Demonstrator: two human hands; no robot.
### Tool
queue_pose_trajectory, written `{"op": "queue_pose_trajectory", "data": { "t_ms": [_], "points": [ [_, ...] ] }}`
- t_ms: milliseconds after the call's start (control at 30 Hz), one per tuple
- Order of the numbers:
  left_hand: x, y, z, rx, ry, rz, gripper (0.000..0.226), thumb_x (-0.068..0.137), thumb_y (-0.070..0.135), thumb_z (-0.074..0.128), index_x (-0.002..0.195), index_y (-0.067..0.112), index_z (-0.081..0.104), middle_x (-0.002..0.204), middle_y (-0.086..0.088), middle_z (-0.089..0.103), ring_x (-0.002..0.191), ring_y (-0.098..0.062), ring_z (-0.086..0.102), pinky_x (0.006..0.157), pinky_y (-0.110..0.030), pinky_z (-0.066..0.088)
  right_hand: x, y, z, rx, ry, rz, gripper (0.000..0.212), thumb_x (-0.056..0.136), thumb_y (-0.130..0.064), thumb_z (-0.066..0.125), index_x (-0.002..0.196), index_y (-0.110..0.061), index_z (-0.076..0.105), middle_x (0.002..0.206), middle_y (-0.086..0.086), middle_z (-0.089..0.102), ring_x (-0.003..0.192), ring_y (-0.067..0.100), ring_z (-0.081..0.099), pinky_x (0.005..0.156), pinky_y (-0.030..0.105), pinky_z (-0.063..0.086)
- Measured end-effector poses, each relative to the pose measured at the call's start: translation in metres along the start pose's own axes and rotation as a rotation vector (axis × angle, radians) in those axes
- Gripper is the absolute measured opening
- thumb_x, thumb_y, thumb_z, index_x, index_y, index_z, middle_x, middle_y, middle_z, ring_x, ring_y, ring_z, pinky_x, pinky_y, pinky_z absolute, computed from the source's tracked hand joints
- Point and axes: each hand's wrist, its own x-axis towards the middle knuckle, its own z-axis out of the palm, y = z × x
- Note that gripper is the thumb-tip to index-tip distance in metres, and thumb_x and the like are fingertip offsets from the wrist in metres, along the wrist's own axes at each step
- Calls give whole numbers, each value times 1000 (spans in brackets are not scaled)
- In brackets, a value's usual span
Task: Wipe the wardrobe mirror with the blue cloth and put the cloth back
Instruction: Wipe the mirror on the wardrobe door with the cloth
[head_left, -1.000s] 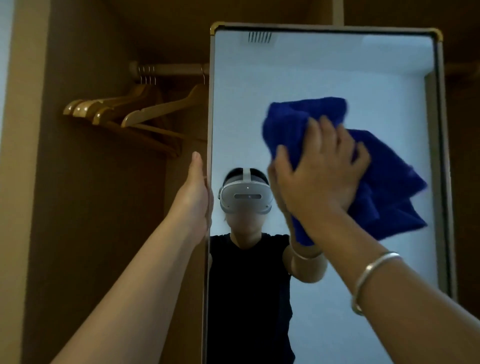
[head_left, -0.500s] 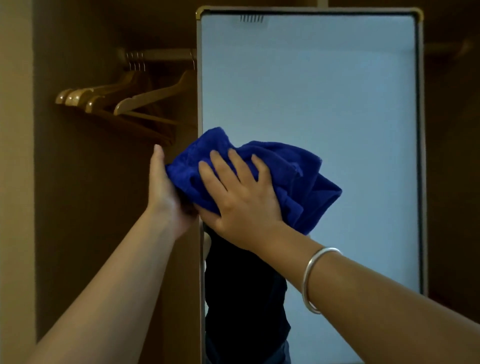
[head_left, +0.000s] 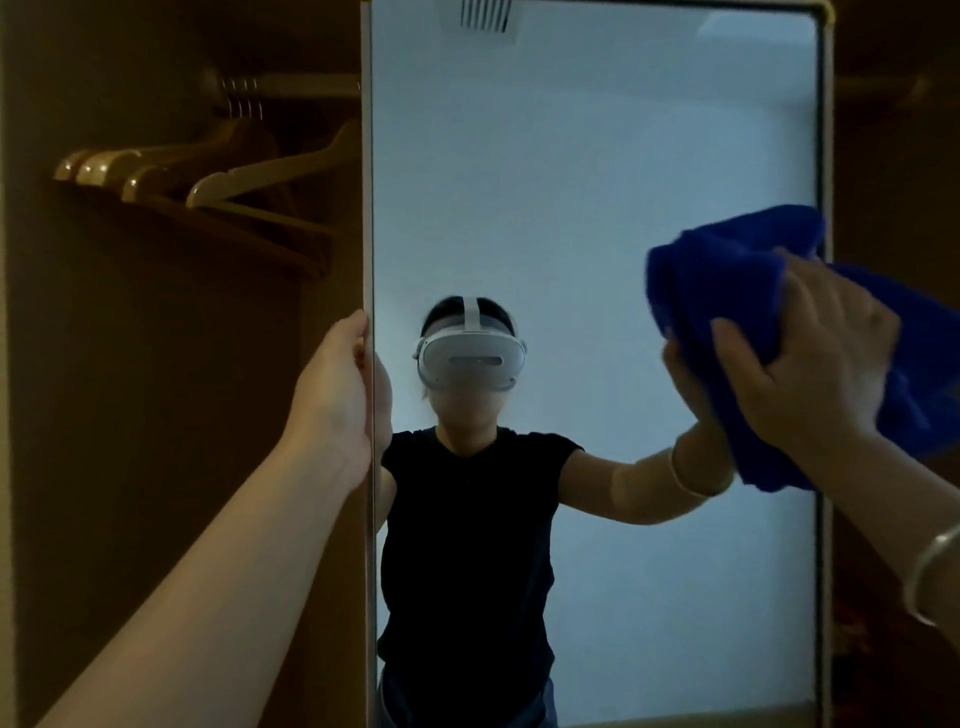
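The tall wardrobe mirror (head_left: 597, 182) fills the middle of the view and reflects a person in a black shirt with a headset. My right hand (head_left: 815, 374) grips the bunched blue cloth (head_left: 727, 275) and presses it against the glass at the mirror's right edge, about mid-height. Part of the cloth hangs past the frame on the right. My left hand (head_left: 332, 400) holds the mirror's left edge at about the same height, its fingers hidden behind the panel.
Several wooden hangers (head_left: 208, 176) hang on a rail (head_left: 291, 83) inside the dark wardrobe, left of the mirror. Brown wardrobe walls close in on both sides. A silver bangle (head_left: 930, 577) sits on my right wrist.
My right hand has swept the cloth from the mirror's left edge across to its right edge. My left hand has stayed on the left edge.
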Motion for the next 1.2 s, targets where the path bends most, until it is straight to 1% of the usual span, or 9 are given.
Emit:
{"op": "queue_pose_trajectory", "data": {
  "t_ms": [100, 200, 267, 433, 533, 600, 733, 1033, 1200],
  "points": [
    [-3, -10, -8, 25, -7, -56, 69, 85, 51, 56, 141, 14, 40, 148, -1, 38, 136, -14, 34, 112, -27, 22, -9, 1, 6, 24, 80, 187, 52, 89, -46, 41, 123, -8, 45, 130, 16, 51, 117, 37, 44, 101, 49, 26],
    [-9, -16, -14, 24, -1, -102, 72, 85, 54, 52, 141, 12, 38, 150, -7, 32, 138, -20, 30, 108, -29, 25, -11, -28, 9, 104, 115, 584, 59, 87, -51, 36, 130, -11, 42, 138, 9, 44, 127, 31, 36, 106, 50, 21],
    [-15, -16, -12, -18, 3, -131, 67, 89, 54, 46, 138, 8, 42, 149, -9, 34, 138, -21, 32, 107, -29, 27, -16, -53, 12, 107, 106, 659, 60, 88, -52, 35, 133, -13, 40, 141, 8, 41, 130, 31, 33, 106, 52, 21],
    [-27, -12, -15, 56, -56, -171, 78, 91, 64, 22, 139, 5, 38, 140, -14, 44, 131, -27, 39, 101, -34, 33, -25, -137, 25, 109, 61, 279, 58, 82, -50, 45, 126, -12, 54, 134, 10, 53, 123, 36, 46, 98, 54, 30],
    [-32, -12, -24, 49, -132, -185, 85, 87, 71, 15, 134, 7, 47, 135, -18, 50, 124, -30, 48, 100, -41, 37, -28, -189, 32, 117, -4, 27, 62, 78, -53, 38, 124, -16, 56, 130, 10, 57, 121, 36, 48, 99, 50, 25],
    [-33, -12, -32, -12, -162, -143, 78, 86, 72, 16, 118, 18, 62, 119, -11, 65, 110, -27, 60, 88, -41, 46, -41, -219, 36, 115, -40, -138, 65, 78, -55, 33, 127, -17, 52, 132, 10, 55, 124, 35, 46, 101, 49, 20],
    [-36, -15, -43, -61, -105, -85, 65, 88, 68, 21, 104, 26, 67, 99, -4, 74, 88, -22, 70, 75, -38, 49, -77, -245, 38, 106, -106, -166, 60, 82, -52, 33, 131, -18, 43, 137, 9, 50, 128, 33, 37, 103, 51, 19],
    [-33, -25, -38, -99, -62, -129, 57, 92, 59, 31, 111, 15, 62, 108, -11, 69, 103, -25, 64, 91, -38, 46, -70, -165, 35, 57, -81, -585, 64, 78, -56, 46, 128, -17, 53, 131, 11, 56, 122, 33, 49, 100, 50, 25],
    [-27, -31, -36, 23, -39, -38, 31, 96, 36, 41, 86, 13, 60, 56, 5, 65, 50, -7, 63, 60, -24, 44, -64, -84, 26, 23, 21, -381, 55, 81, -50, 51, 123, -15, 55, 128, 10, 58, 117, 33, 53, 97, 49, 34]
  ]
}}
